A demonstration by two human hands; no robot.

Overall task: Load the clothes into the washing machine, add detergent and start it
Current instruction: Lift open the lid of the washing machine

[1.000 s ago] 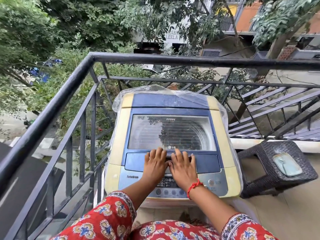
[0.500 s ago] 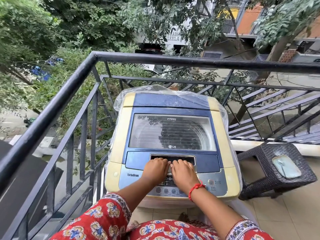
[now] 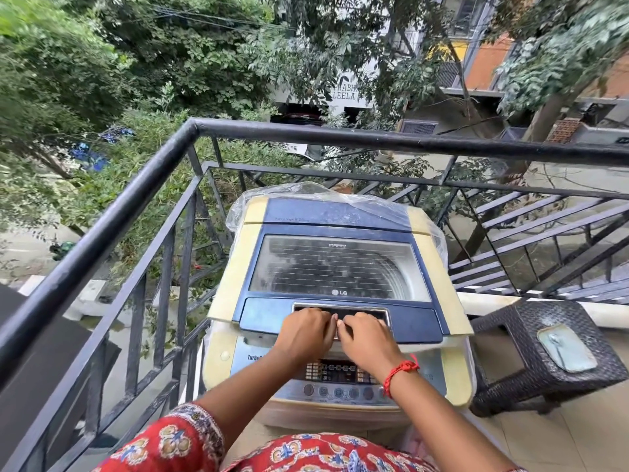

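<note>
Washing machine: blue and cream top-loading washing machine at the centre of the frame, on a balcony beside the black metal railing.
Lid: blue-framed lid with a clear window; its near edge is lifted a little off the machine's top, a pale gap showing beneath it.
Handle: dark recessed handle slot in the lid's near panel, centre of the frame.
Left hand: left hand with its fingers curled into the left part of the handle slot, gripping the lid's edge.
Right hand: right hand, a red thread bracelet on its wrist, fingers curled into the slot just beside the left hand; the two nearly touch.
Control panel: grey button panel below the hands, partly hidden by the wrists.
Plastic cover: clear plastic sheet bunched over the machine's far end.
Stool: dark woven wicker stool at the right of the frame, just beside the machine, with a pale green flat object on top.
Clothing: red patterned garment along the bottom edge.
</note>
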